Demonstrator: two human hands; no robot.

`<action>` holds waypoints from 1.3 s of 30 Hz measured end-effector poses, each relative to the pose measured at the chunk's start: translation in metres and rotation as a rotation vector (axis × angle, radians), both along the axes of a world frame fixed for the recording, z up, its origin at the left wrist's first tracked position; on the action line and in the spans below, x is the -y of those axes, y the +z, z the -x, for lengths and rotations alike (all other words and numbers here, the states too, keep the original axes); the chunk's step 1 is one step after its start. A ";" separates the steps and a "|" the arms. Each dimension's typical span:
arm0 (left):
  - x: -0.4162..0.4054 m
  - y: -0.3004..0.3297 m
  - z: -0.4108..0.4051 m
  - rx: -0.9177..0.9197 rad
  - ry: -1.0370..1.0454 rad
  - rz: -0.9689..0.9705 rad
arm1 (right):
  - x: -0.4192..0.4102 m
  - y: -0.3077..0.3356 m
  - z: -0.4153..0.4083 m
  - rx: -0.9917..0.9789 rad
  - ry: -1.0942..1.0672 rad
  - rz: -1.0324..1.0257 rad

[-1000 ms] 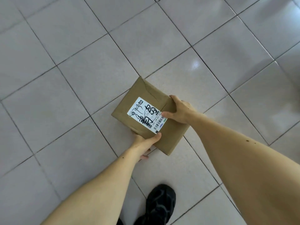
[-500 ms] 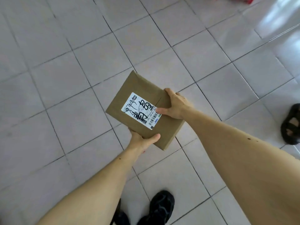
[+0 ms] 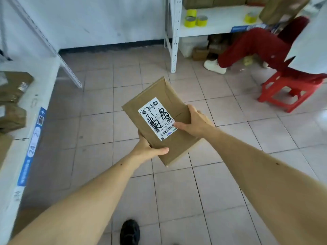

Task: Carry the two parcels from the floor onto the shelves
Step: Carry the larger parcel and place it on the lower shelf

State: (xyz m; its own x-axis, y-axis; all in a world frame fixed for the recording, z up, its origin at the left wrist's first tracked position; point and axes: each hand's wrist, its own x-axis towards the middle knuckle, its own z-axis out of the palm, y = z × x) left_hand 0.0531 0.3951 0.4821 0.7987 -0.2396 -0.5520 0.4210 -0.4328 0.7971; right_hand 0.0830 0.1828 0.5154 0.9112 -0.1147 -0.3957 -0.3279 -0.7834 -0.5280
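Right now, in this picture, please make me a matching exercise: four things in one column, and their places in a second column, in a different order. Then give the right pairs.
Things:
1. parcel
2. tape rolls
3. red stool
4. black shoe

Places:
A. on the floor tiles at the bottom edge of the view
B. on the white shelf at the top
C. held off the floor by the left hand and the right hand
D. on the floor at the right, under a seated person in red trousers

Pairs: 1-C, 2-B, 3-D, 4-A
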 end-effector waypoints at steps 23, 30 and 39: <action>-0.304 0.351 -0.025 0.465 0.371 -0.233 | -0.304 0.367 -0.079 0.437 0.469 -0.132; -0.396 0.406 0.007 0.439 0.622 -0.206 | -0.420 0.417 -0.092 0.457 0.710 -0.199; -0.485 0.459 0.090 0.321 0.979 -0.342 | -0.574 0.457 -0.066 0.440 1.098 -0.313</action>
